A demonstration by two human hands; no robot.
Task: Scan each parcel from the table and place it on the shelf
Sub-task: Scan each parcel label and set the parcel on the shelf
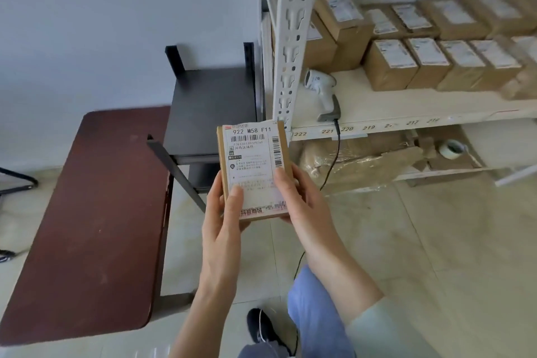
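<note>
A small brown cardboard parcel [253, 160] with a white shipping label facing up is held in front of me, label upright. My left hand [225, 212] grips its left edge, thumb on the label. My right hand [299, 200] grips its right edge, thumb on the label too. A white handheld barcode scanner [322, 90] lies on the white shelf board [406, 107], its black cable hanging down over the edge. Several labelled brown parcels [389, 64] stand in rows at the back and right of that shelf. The dark red table [96, 212] lies at the left.
A white perforated shelf post [290, 38] rises just behind the parcel. A black metal stand [212, 107] sits between table and shelf. Wrapped cardboard and a tape roll [450, 148] lie on the lower shelf. My leg and a dark shoe show below on the tiled floor.
</note>
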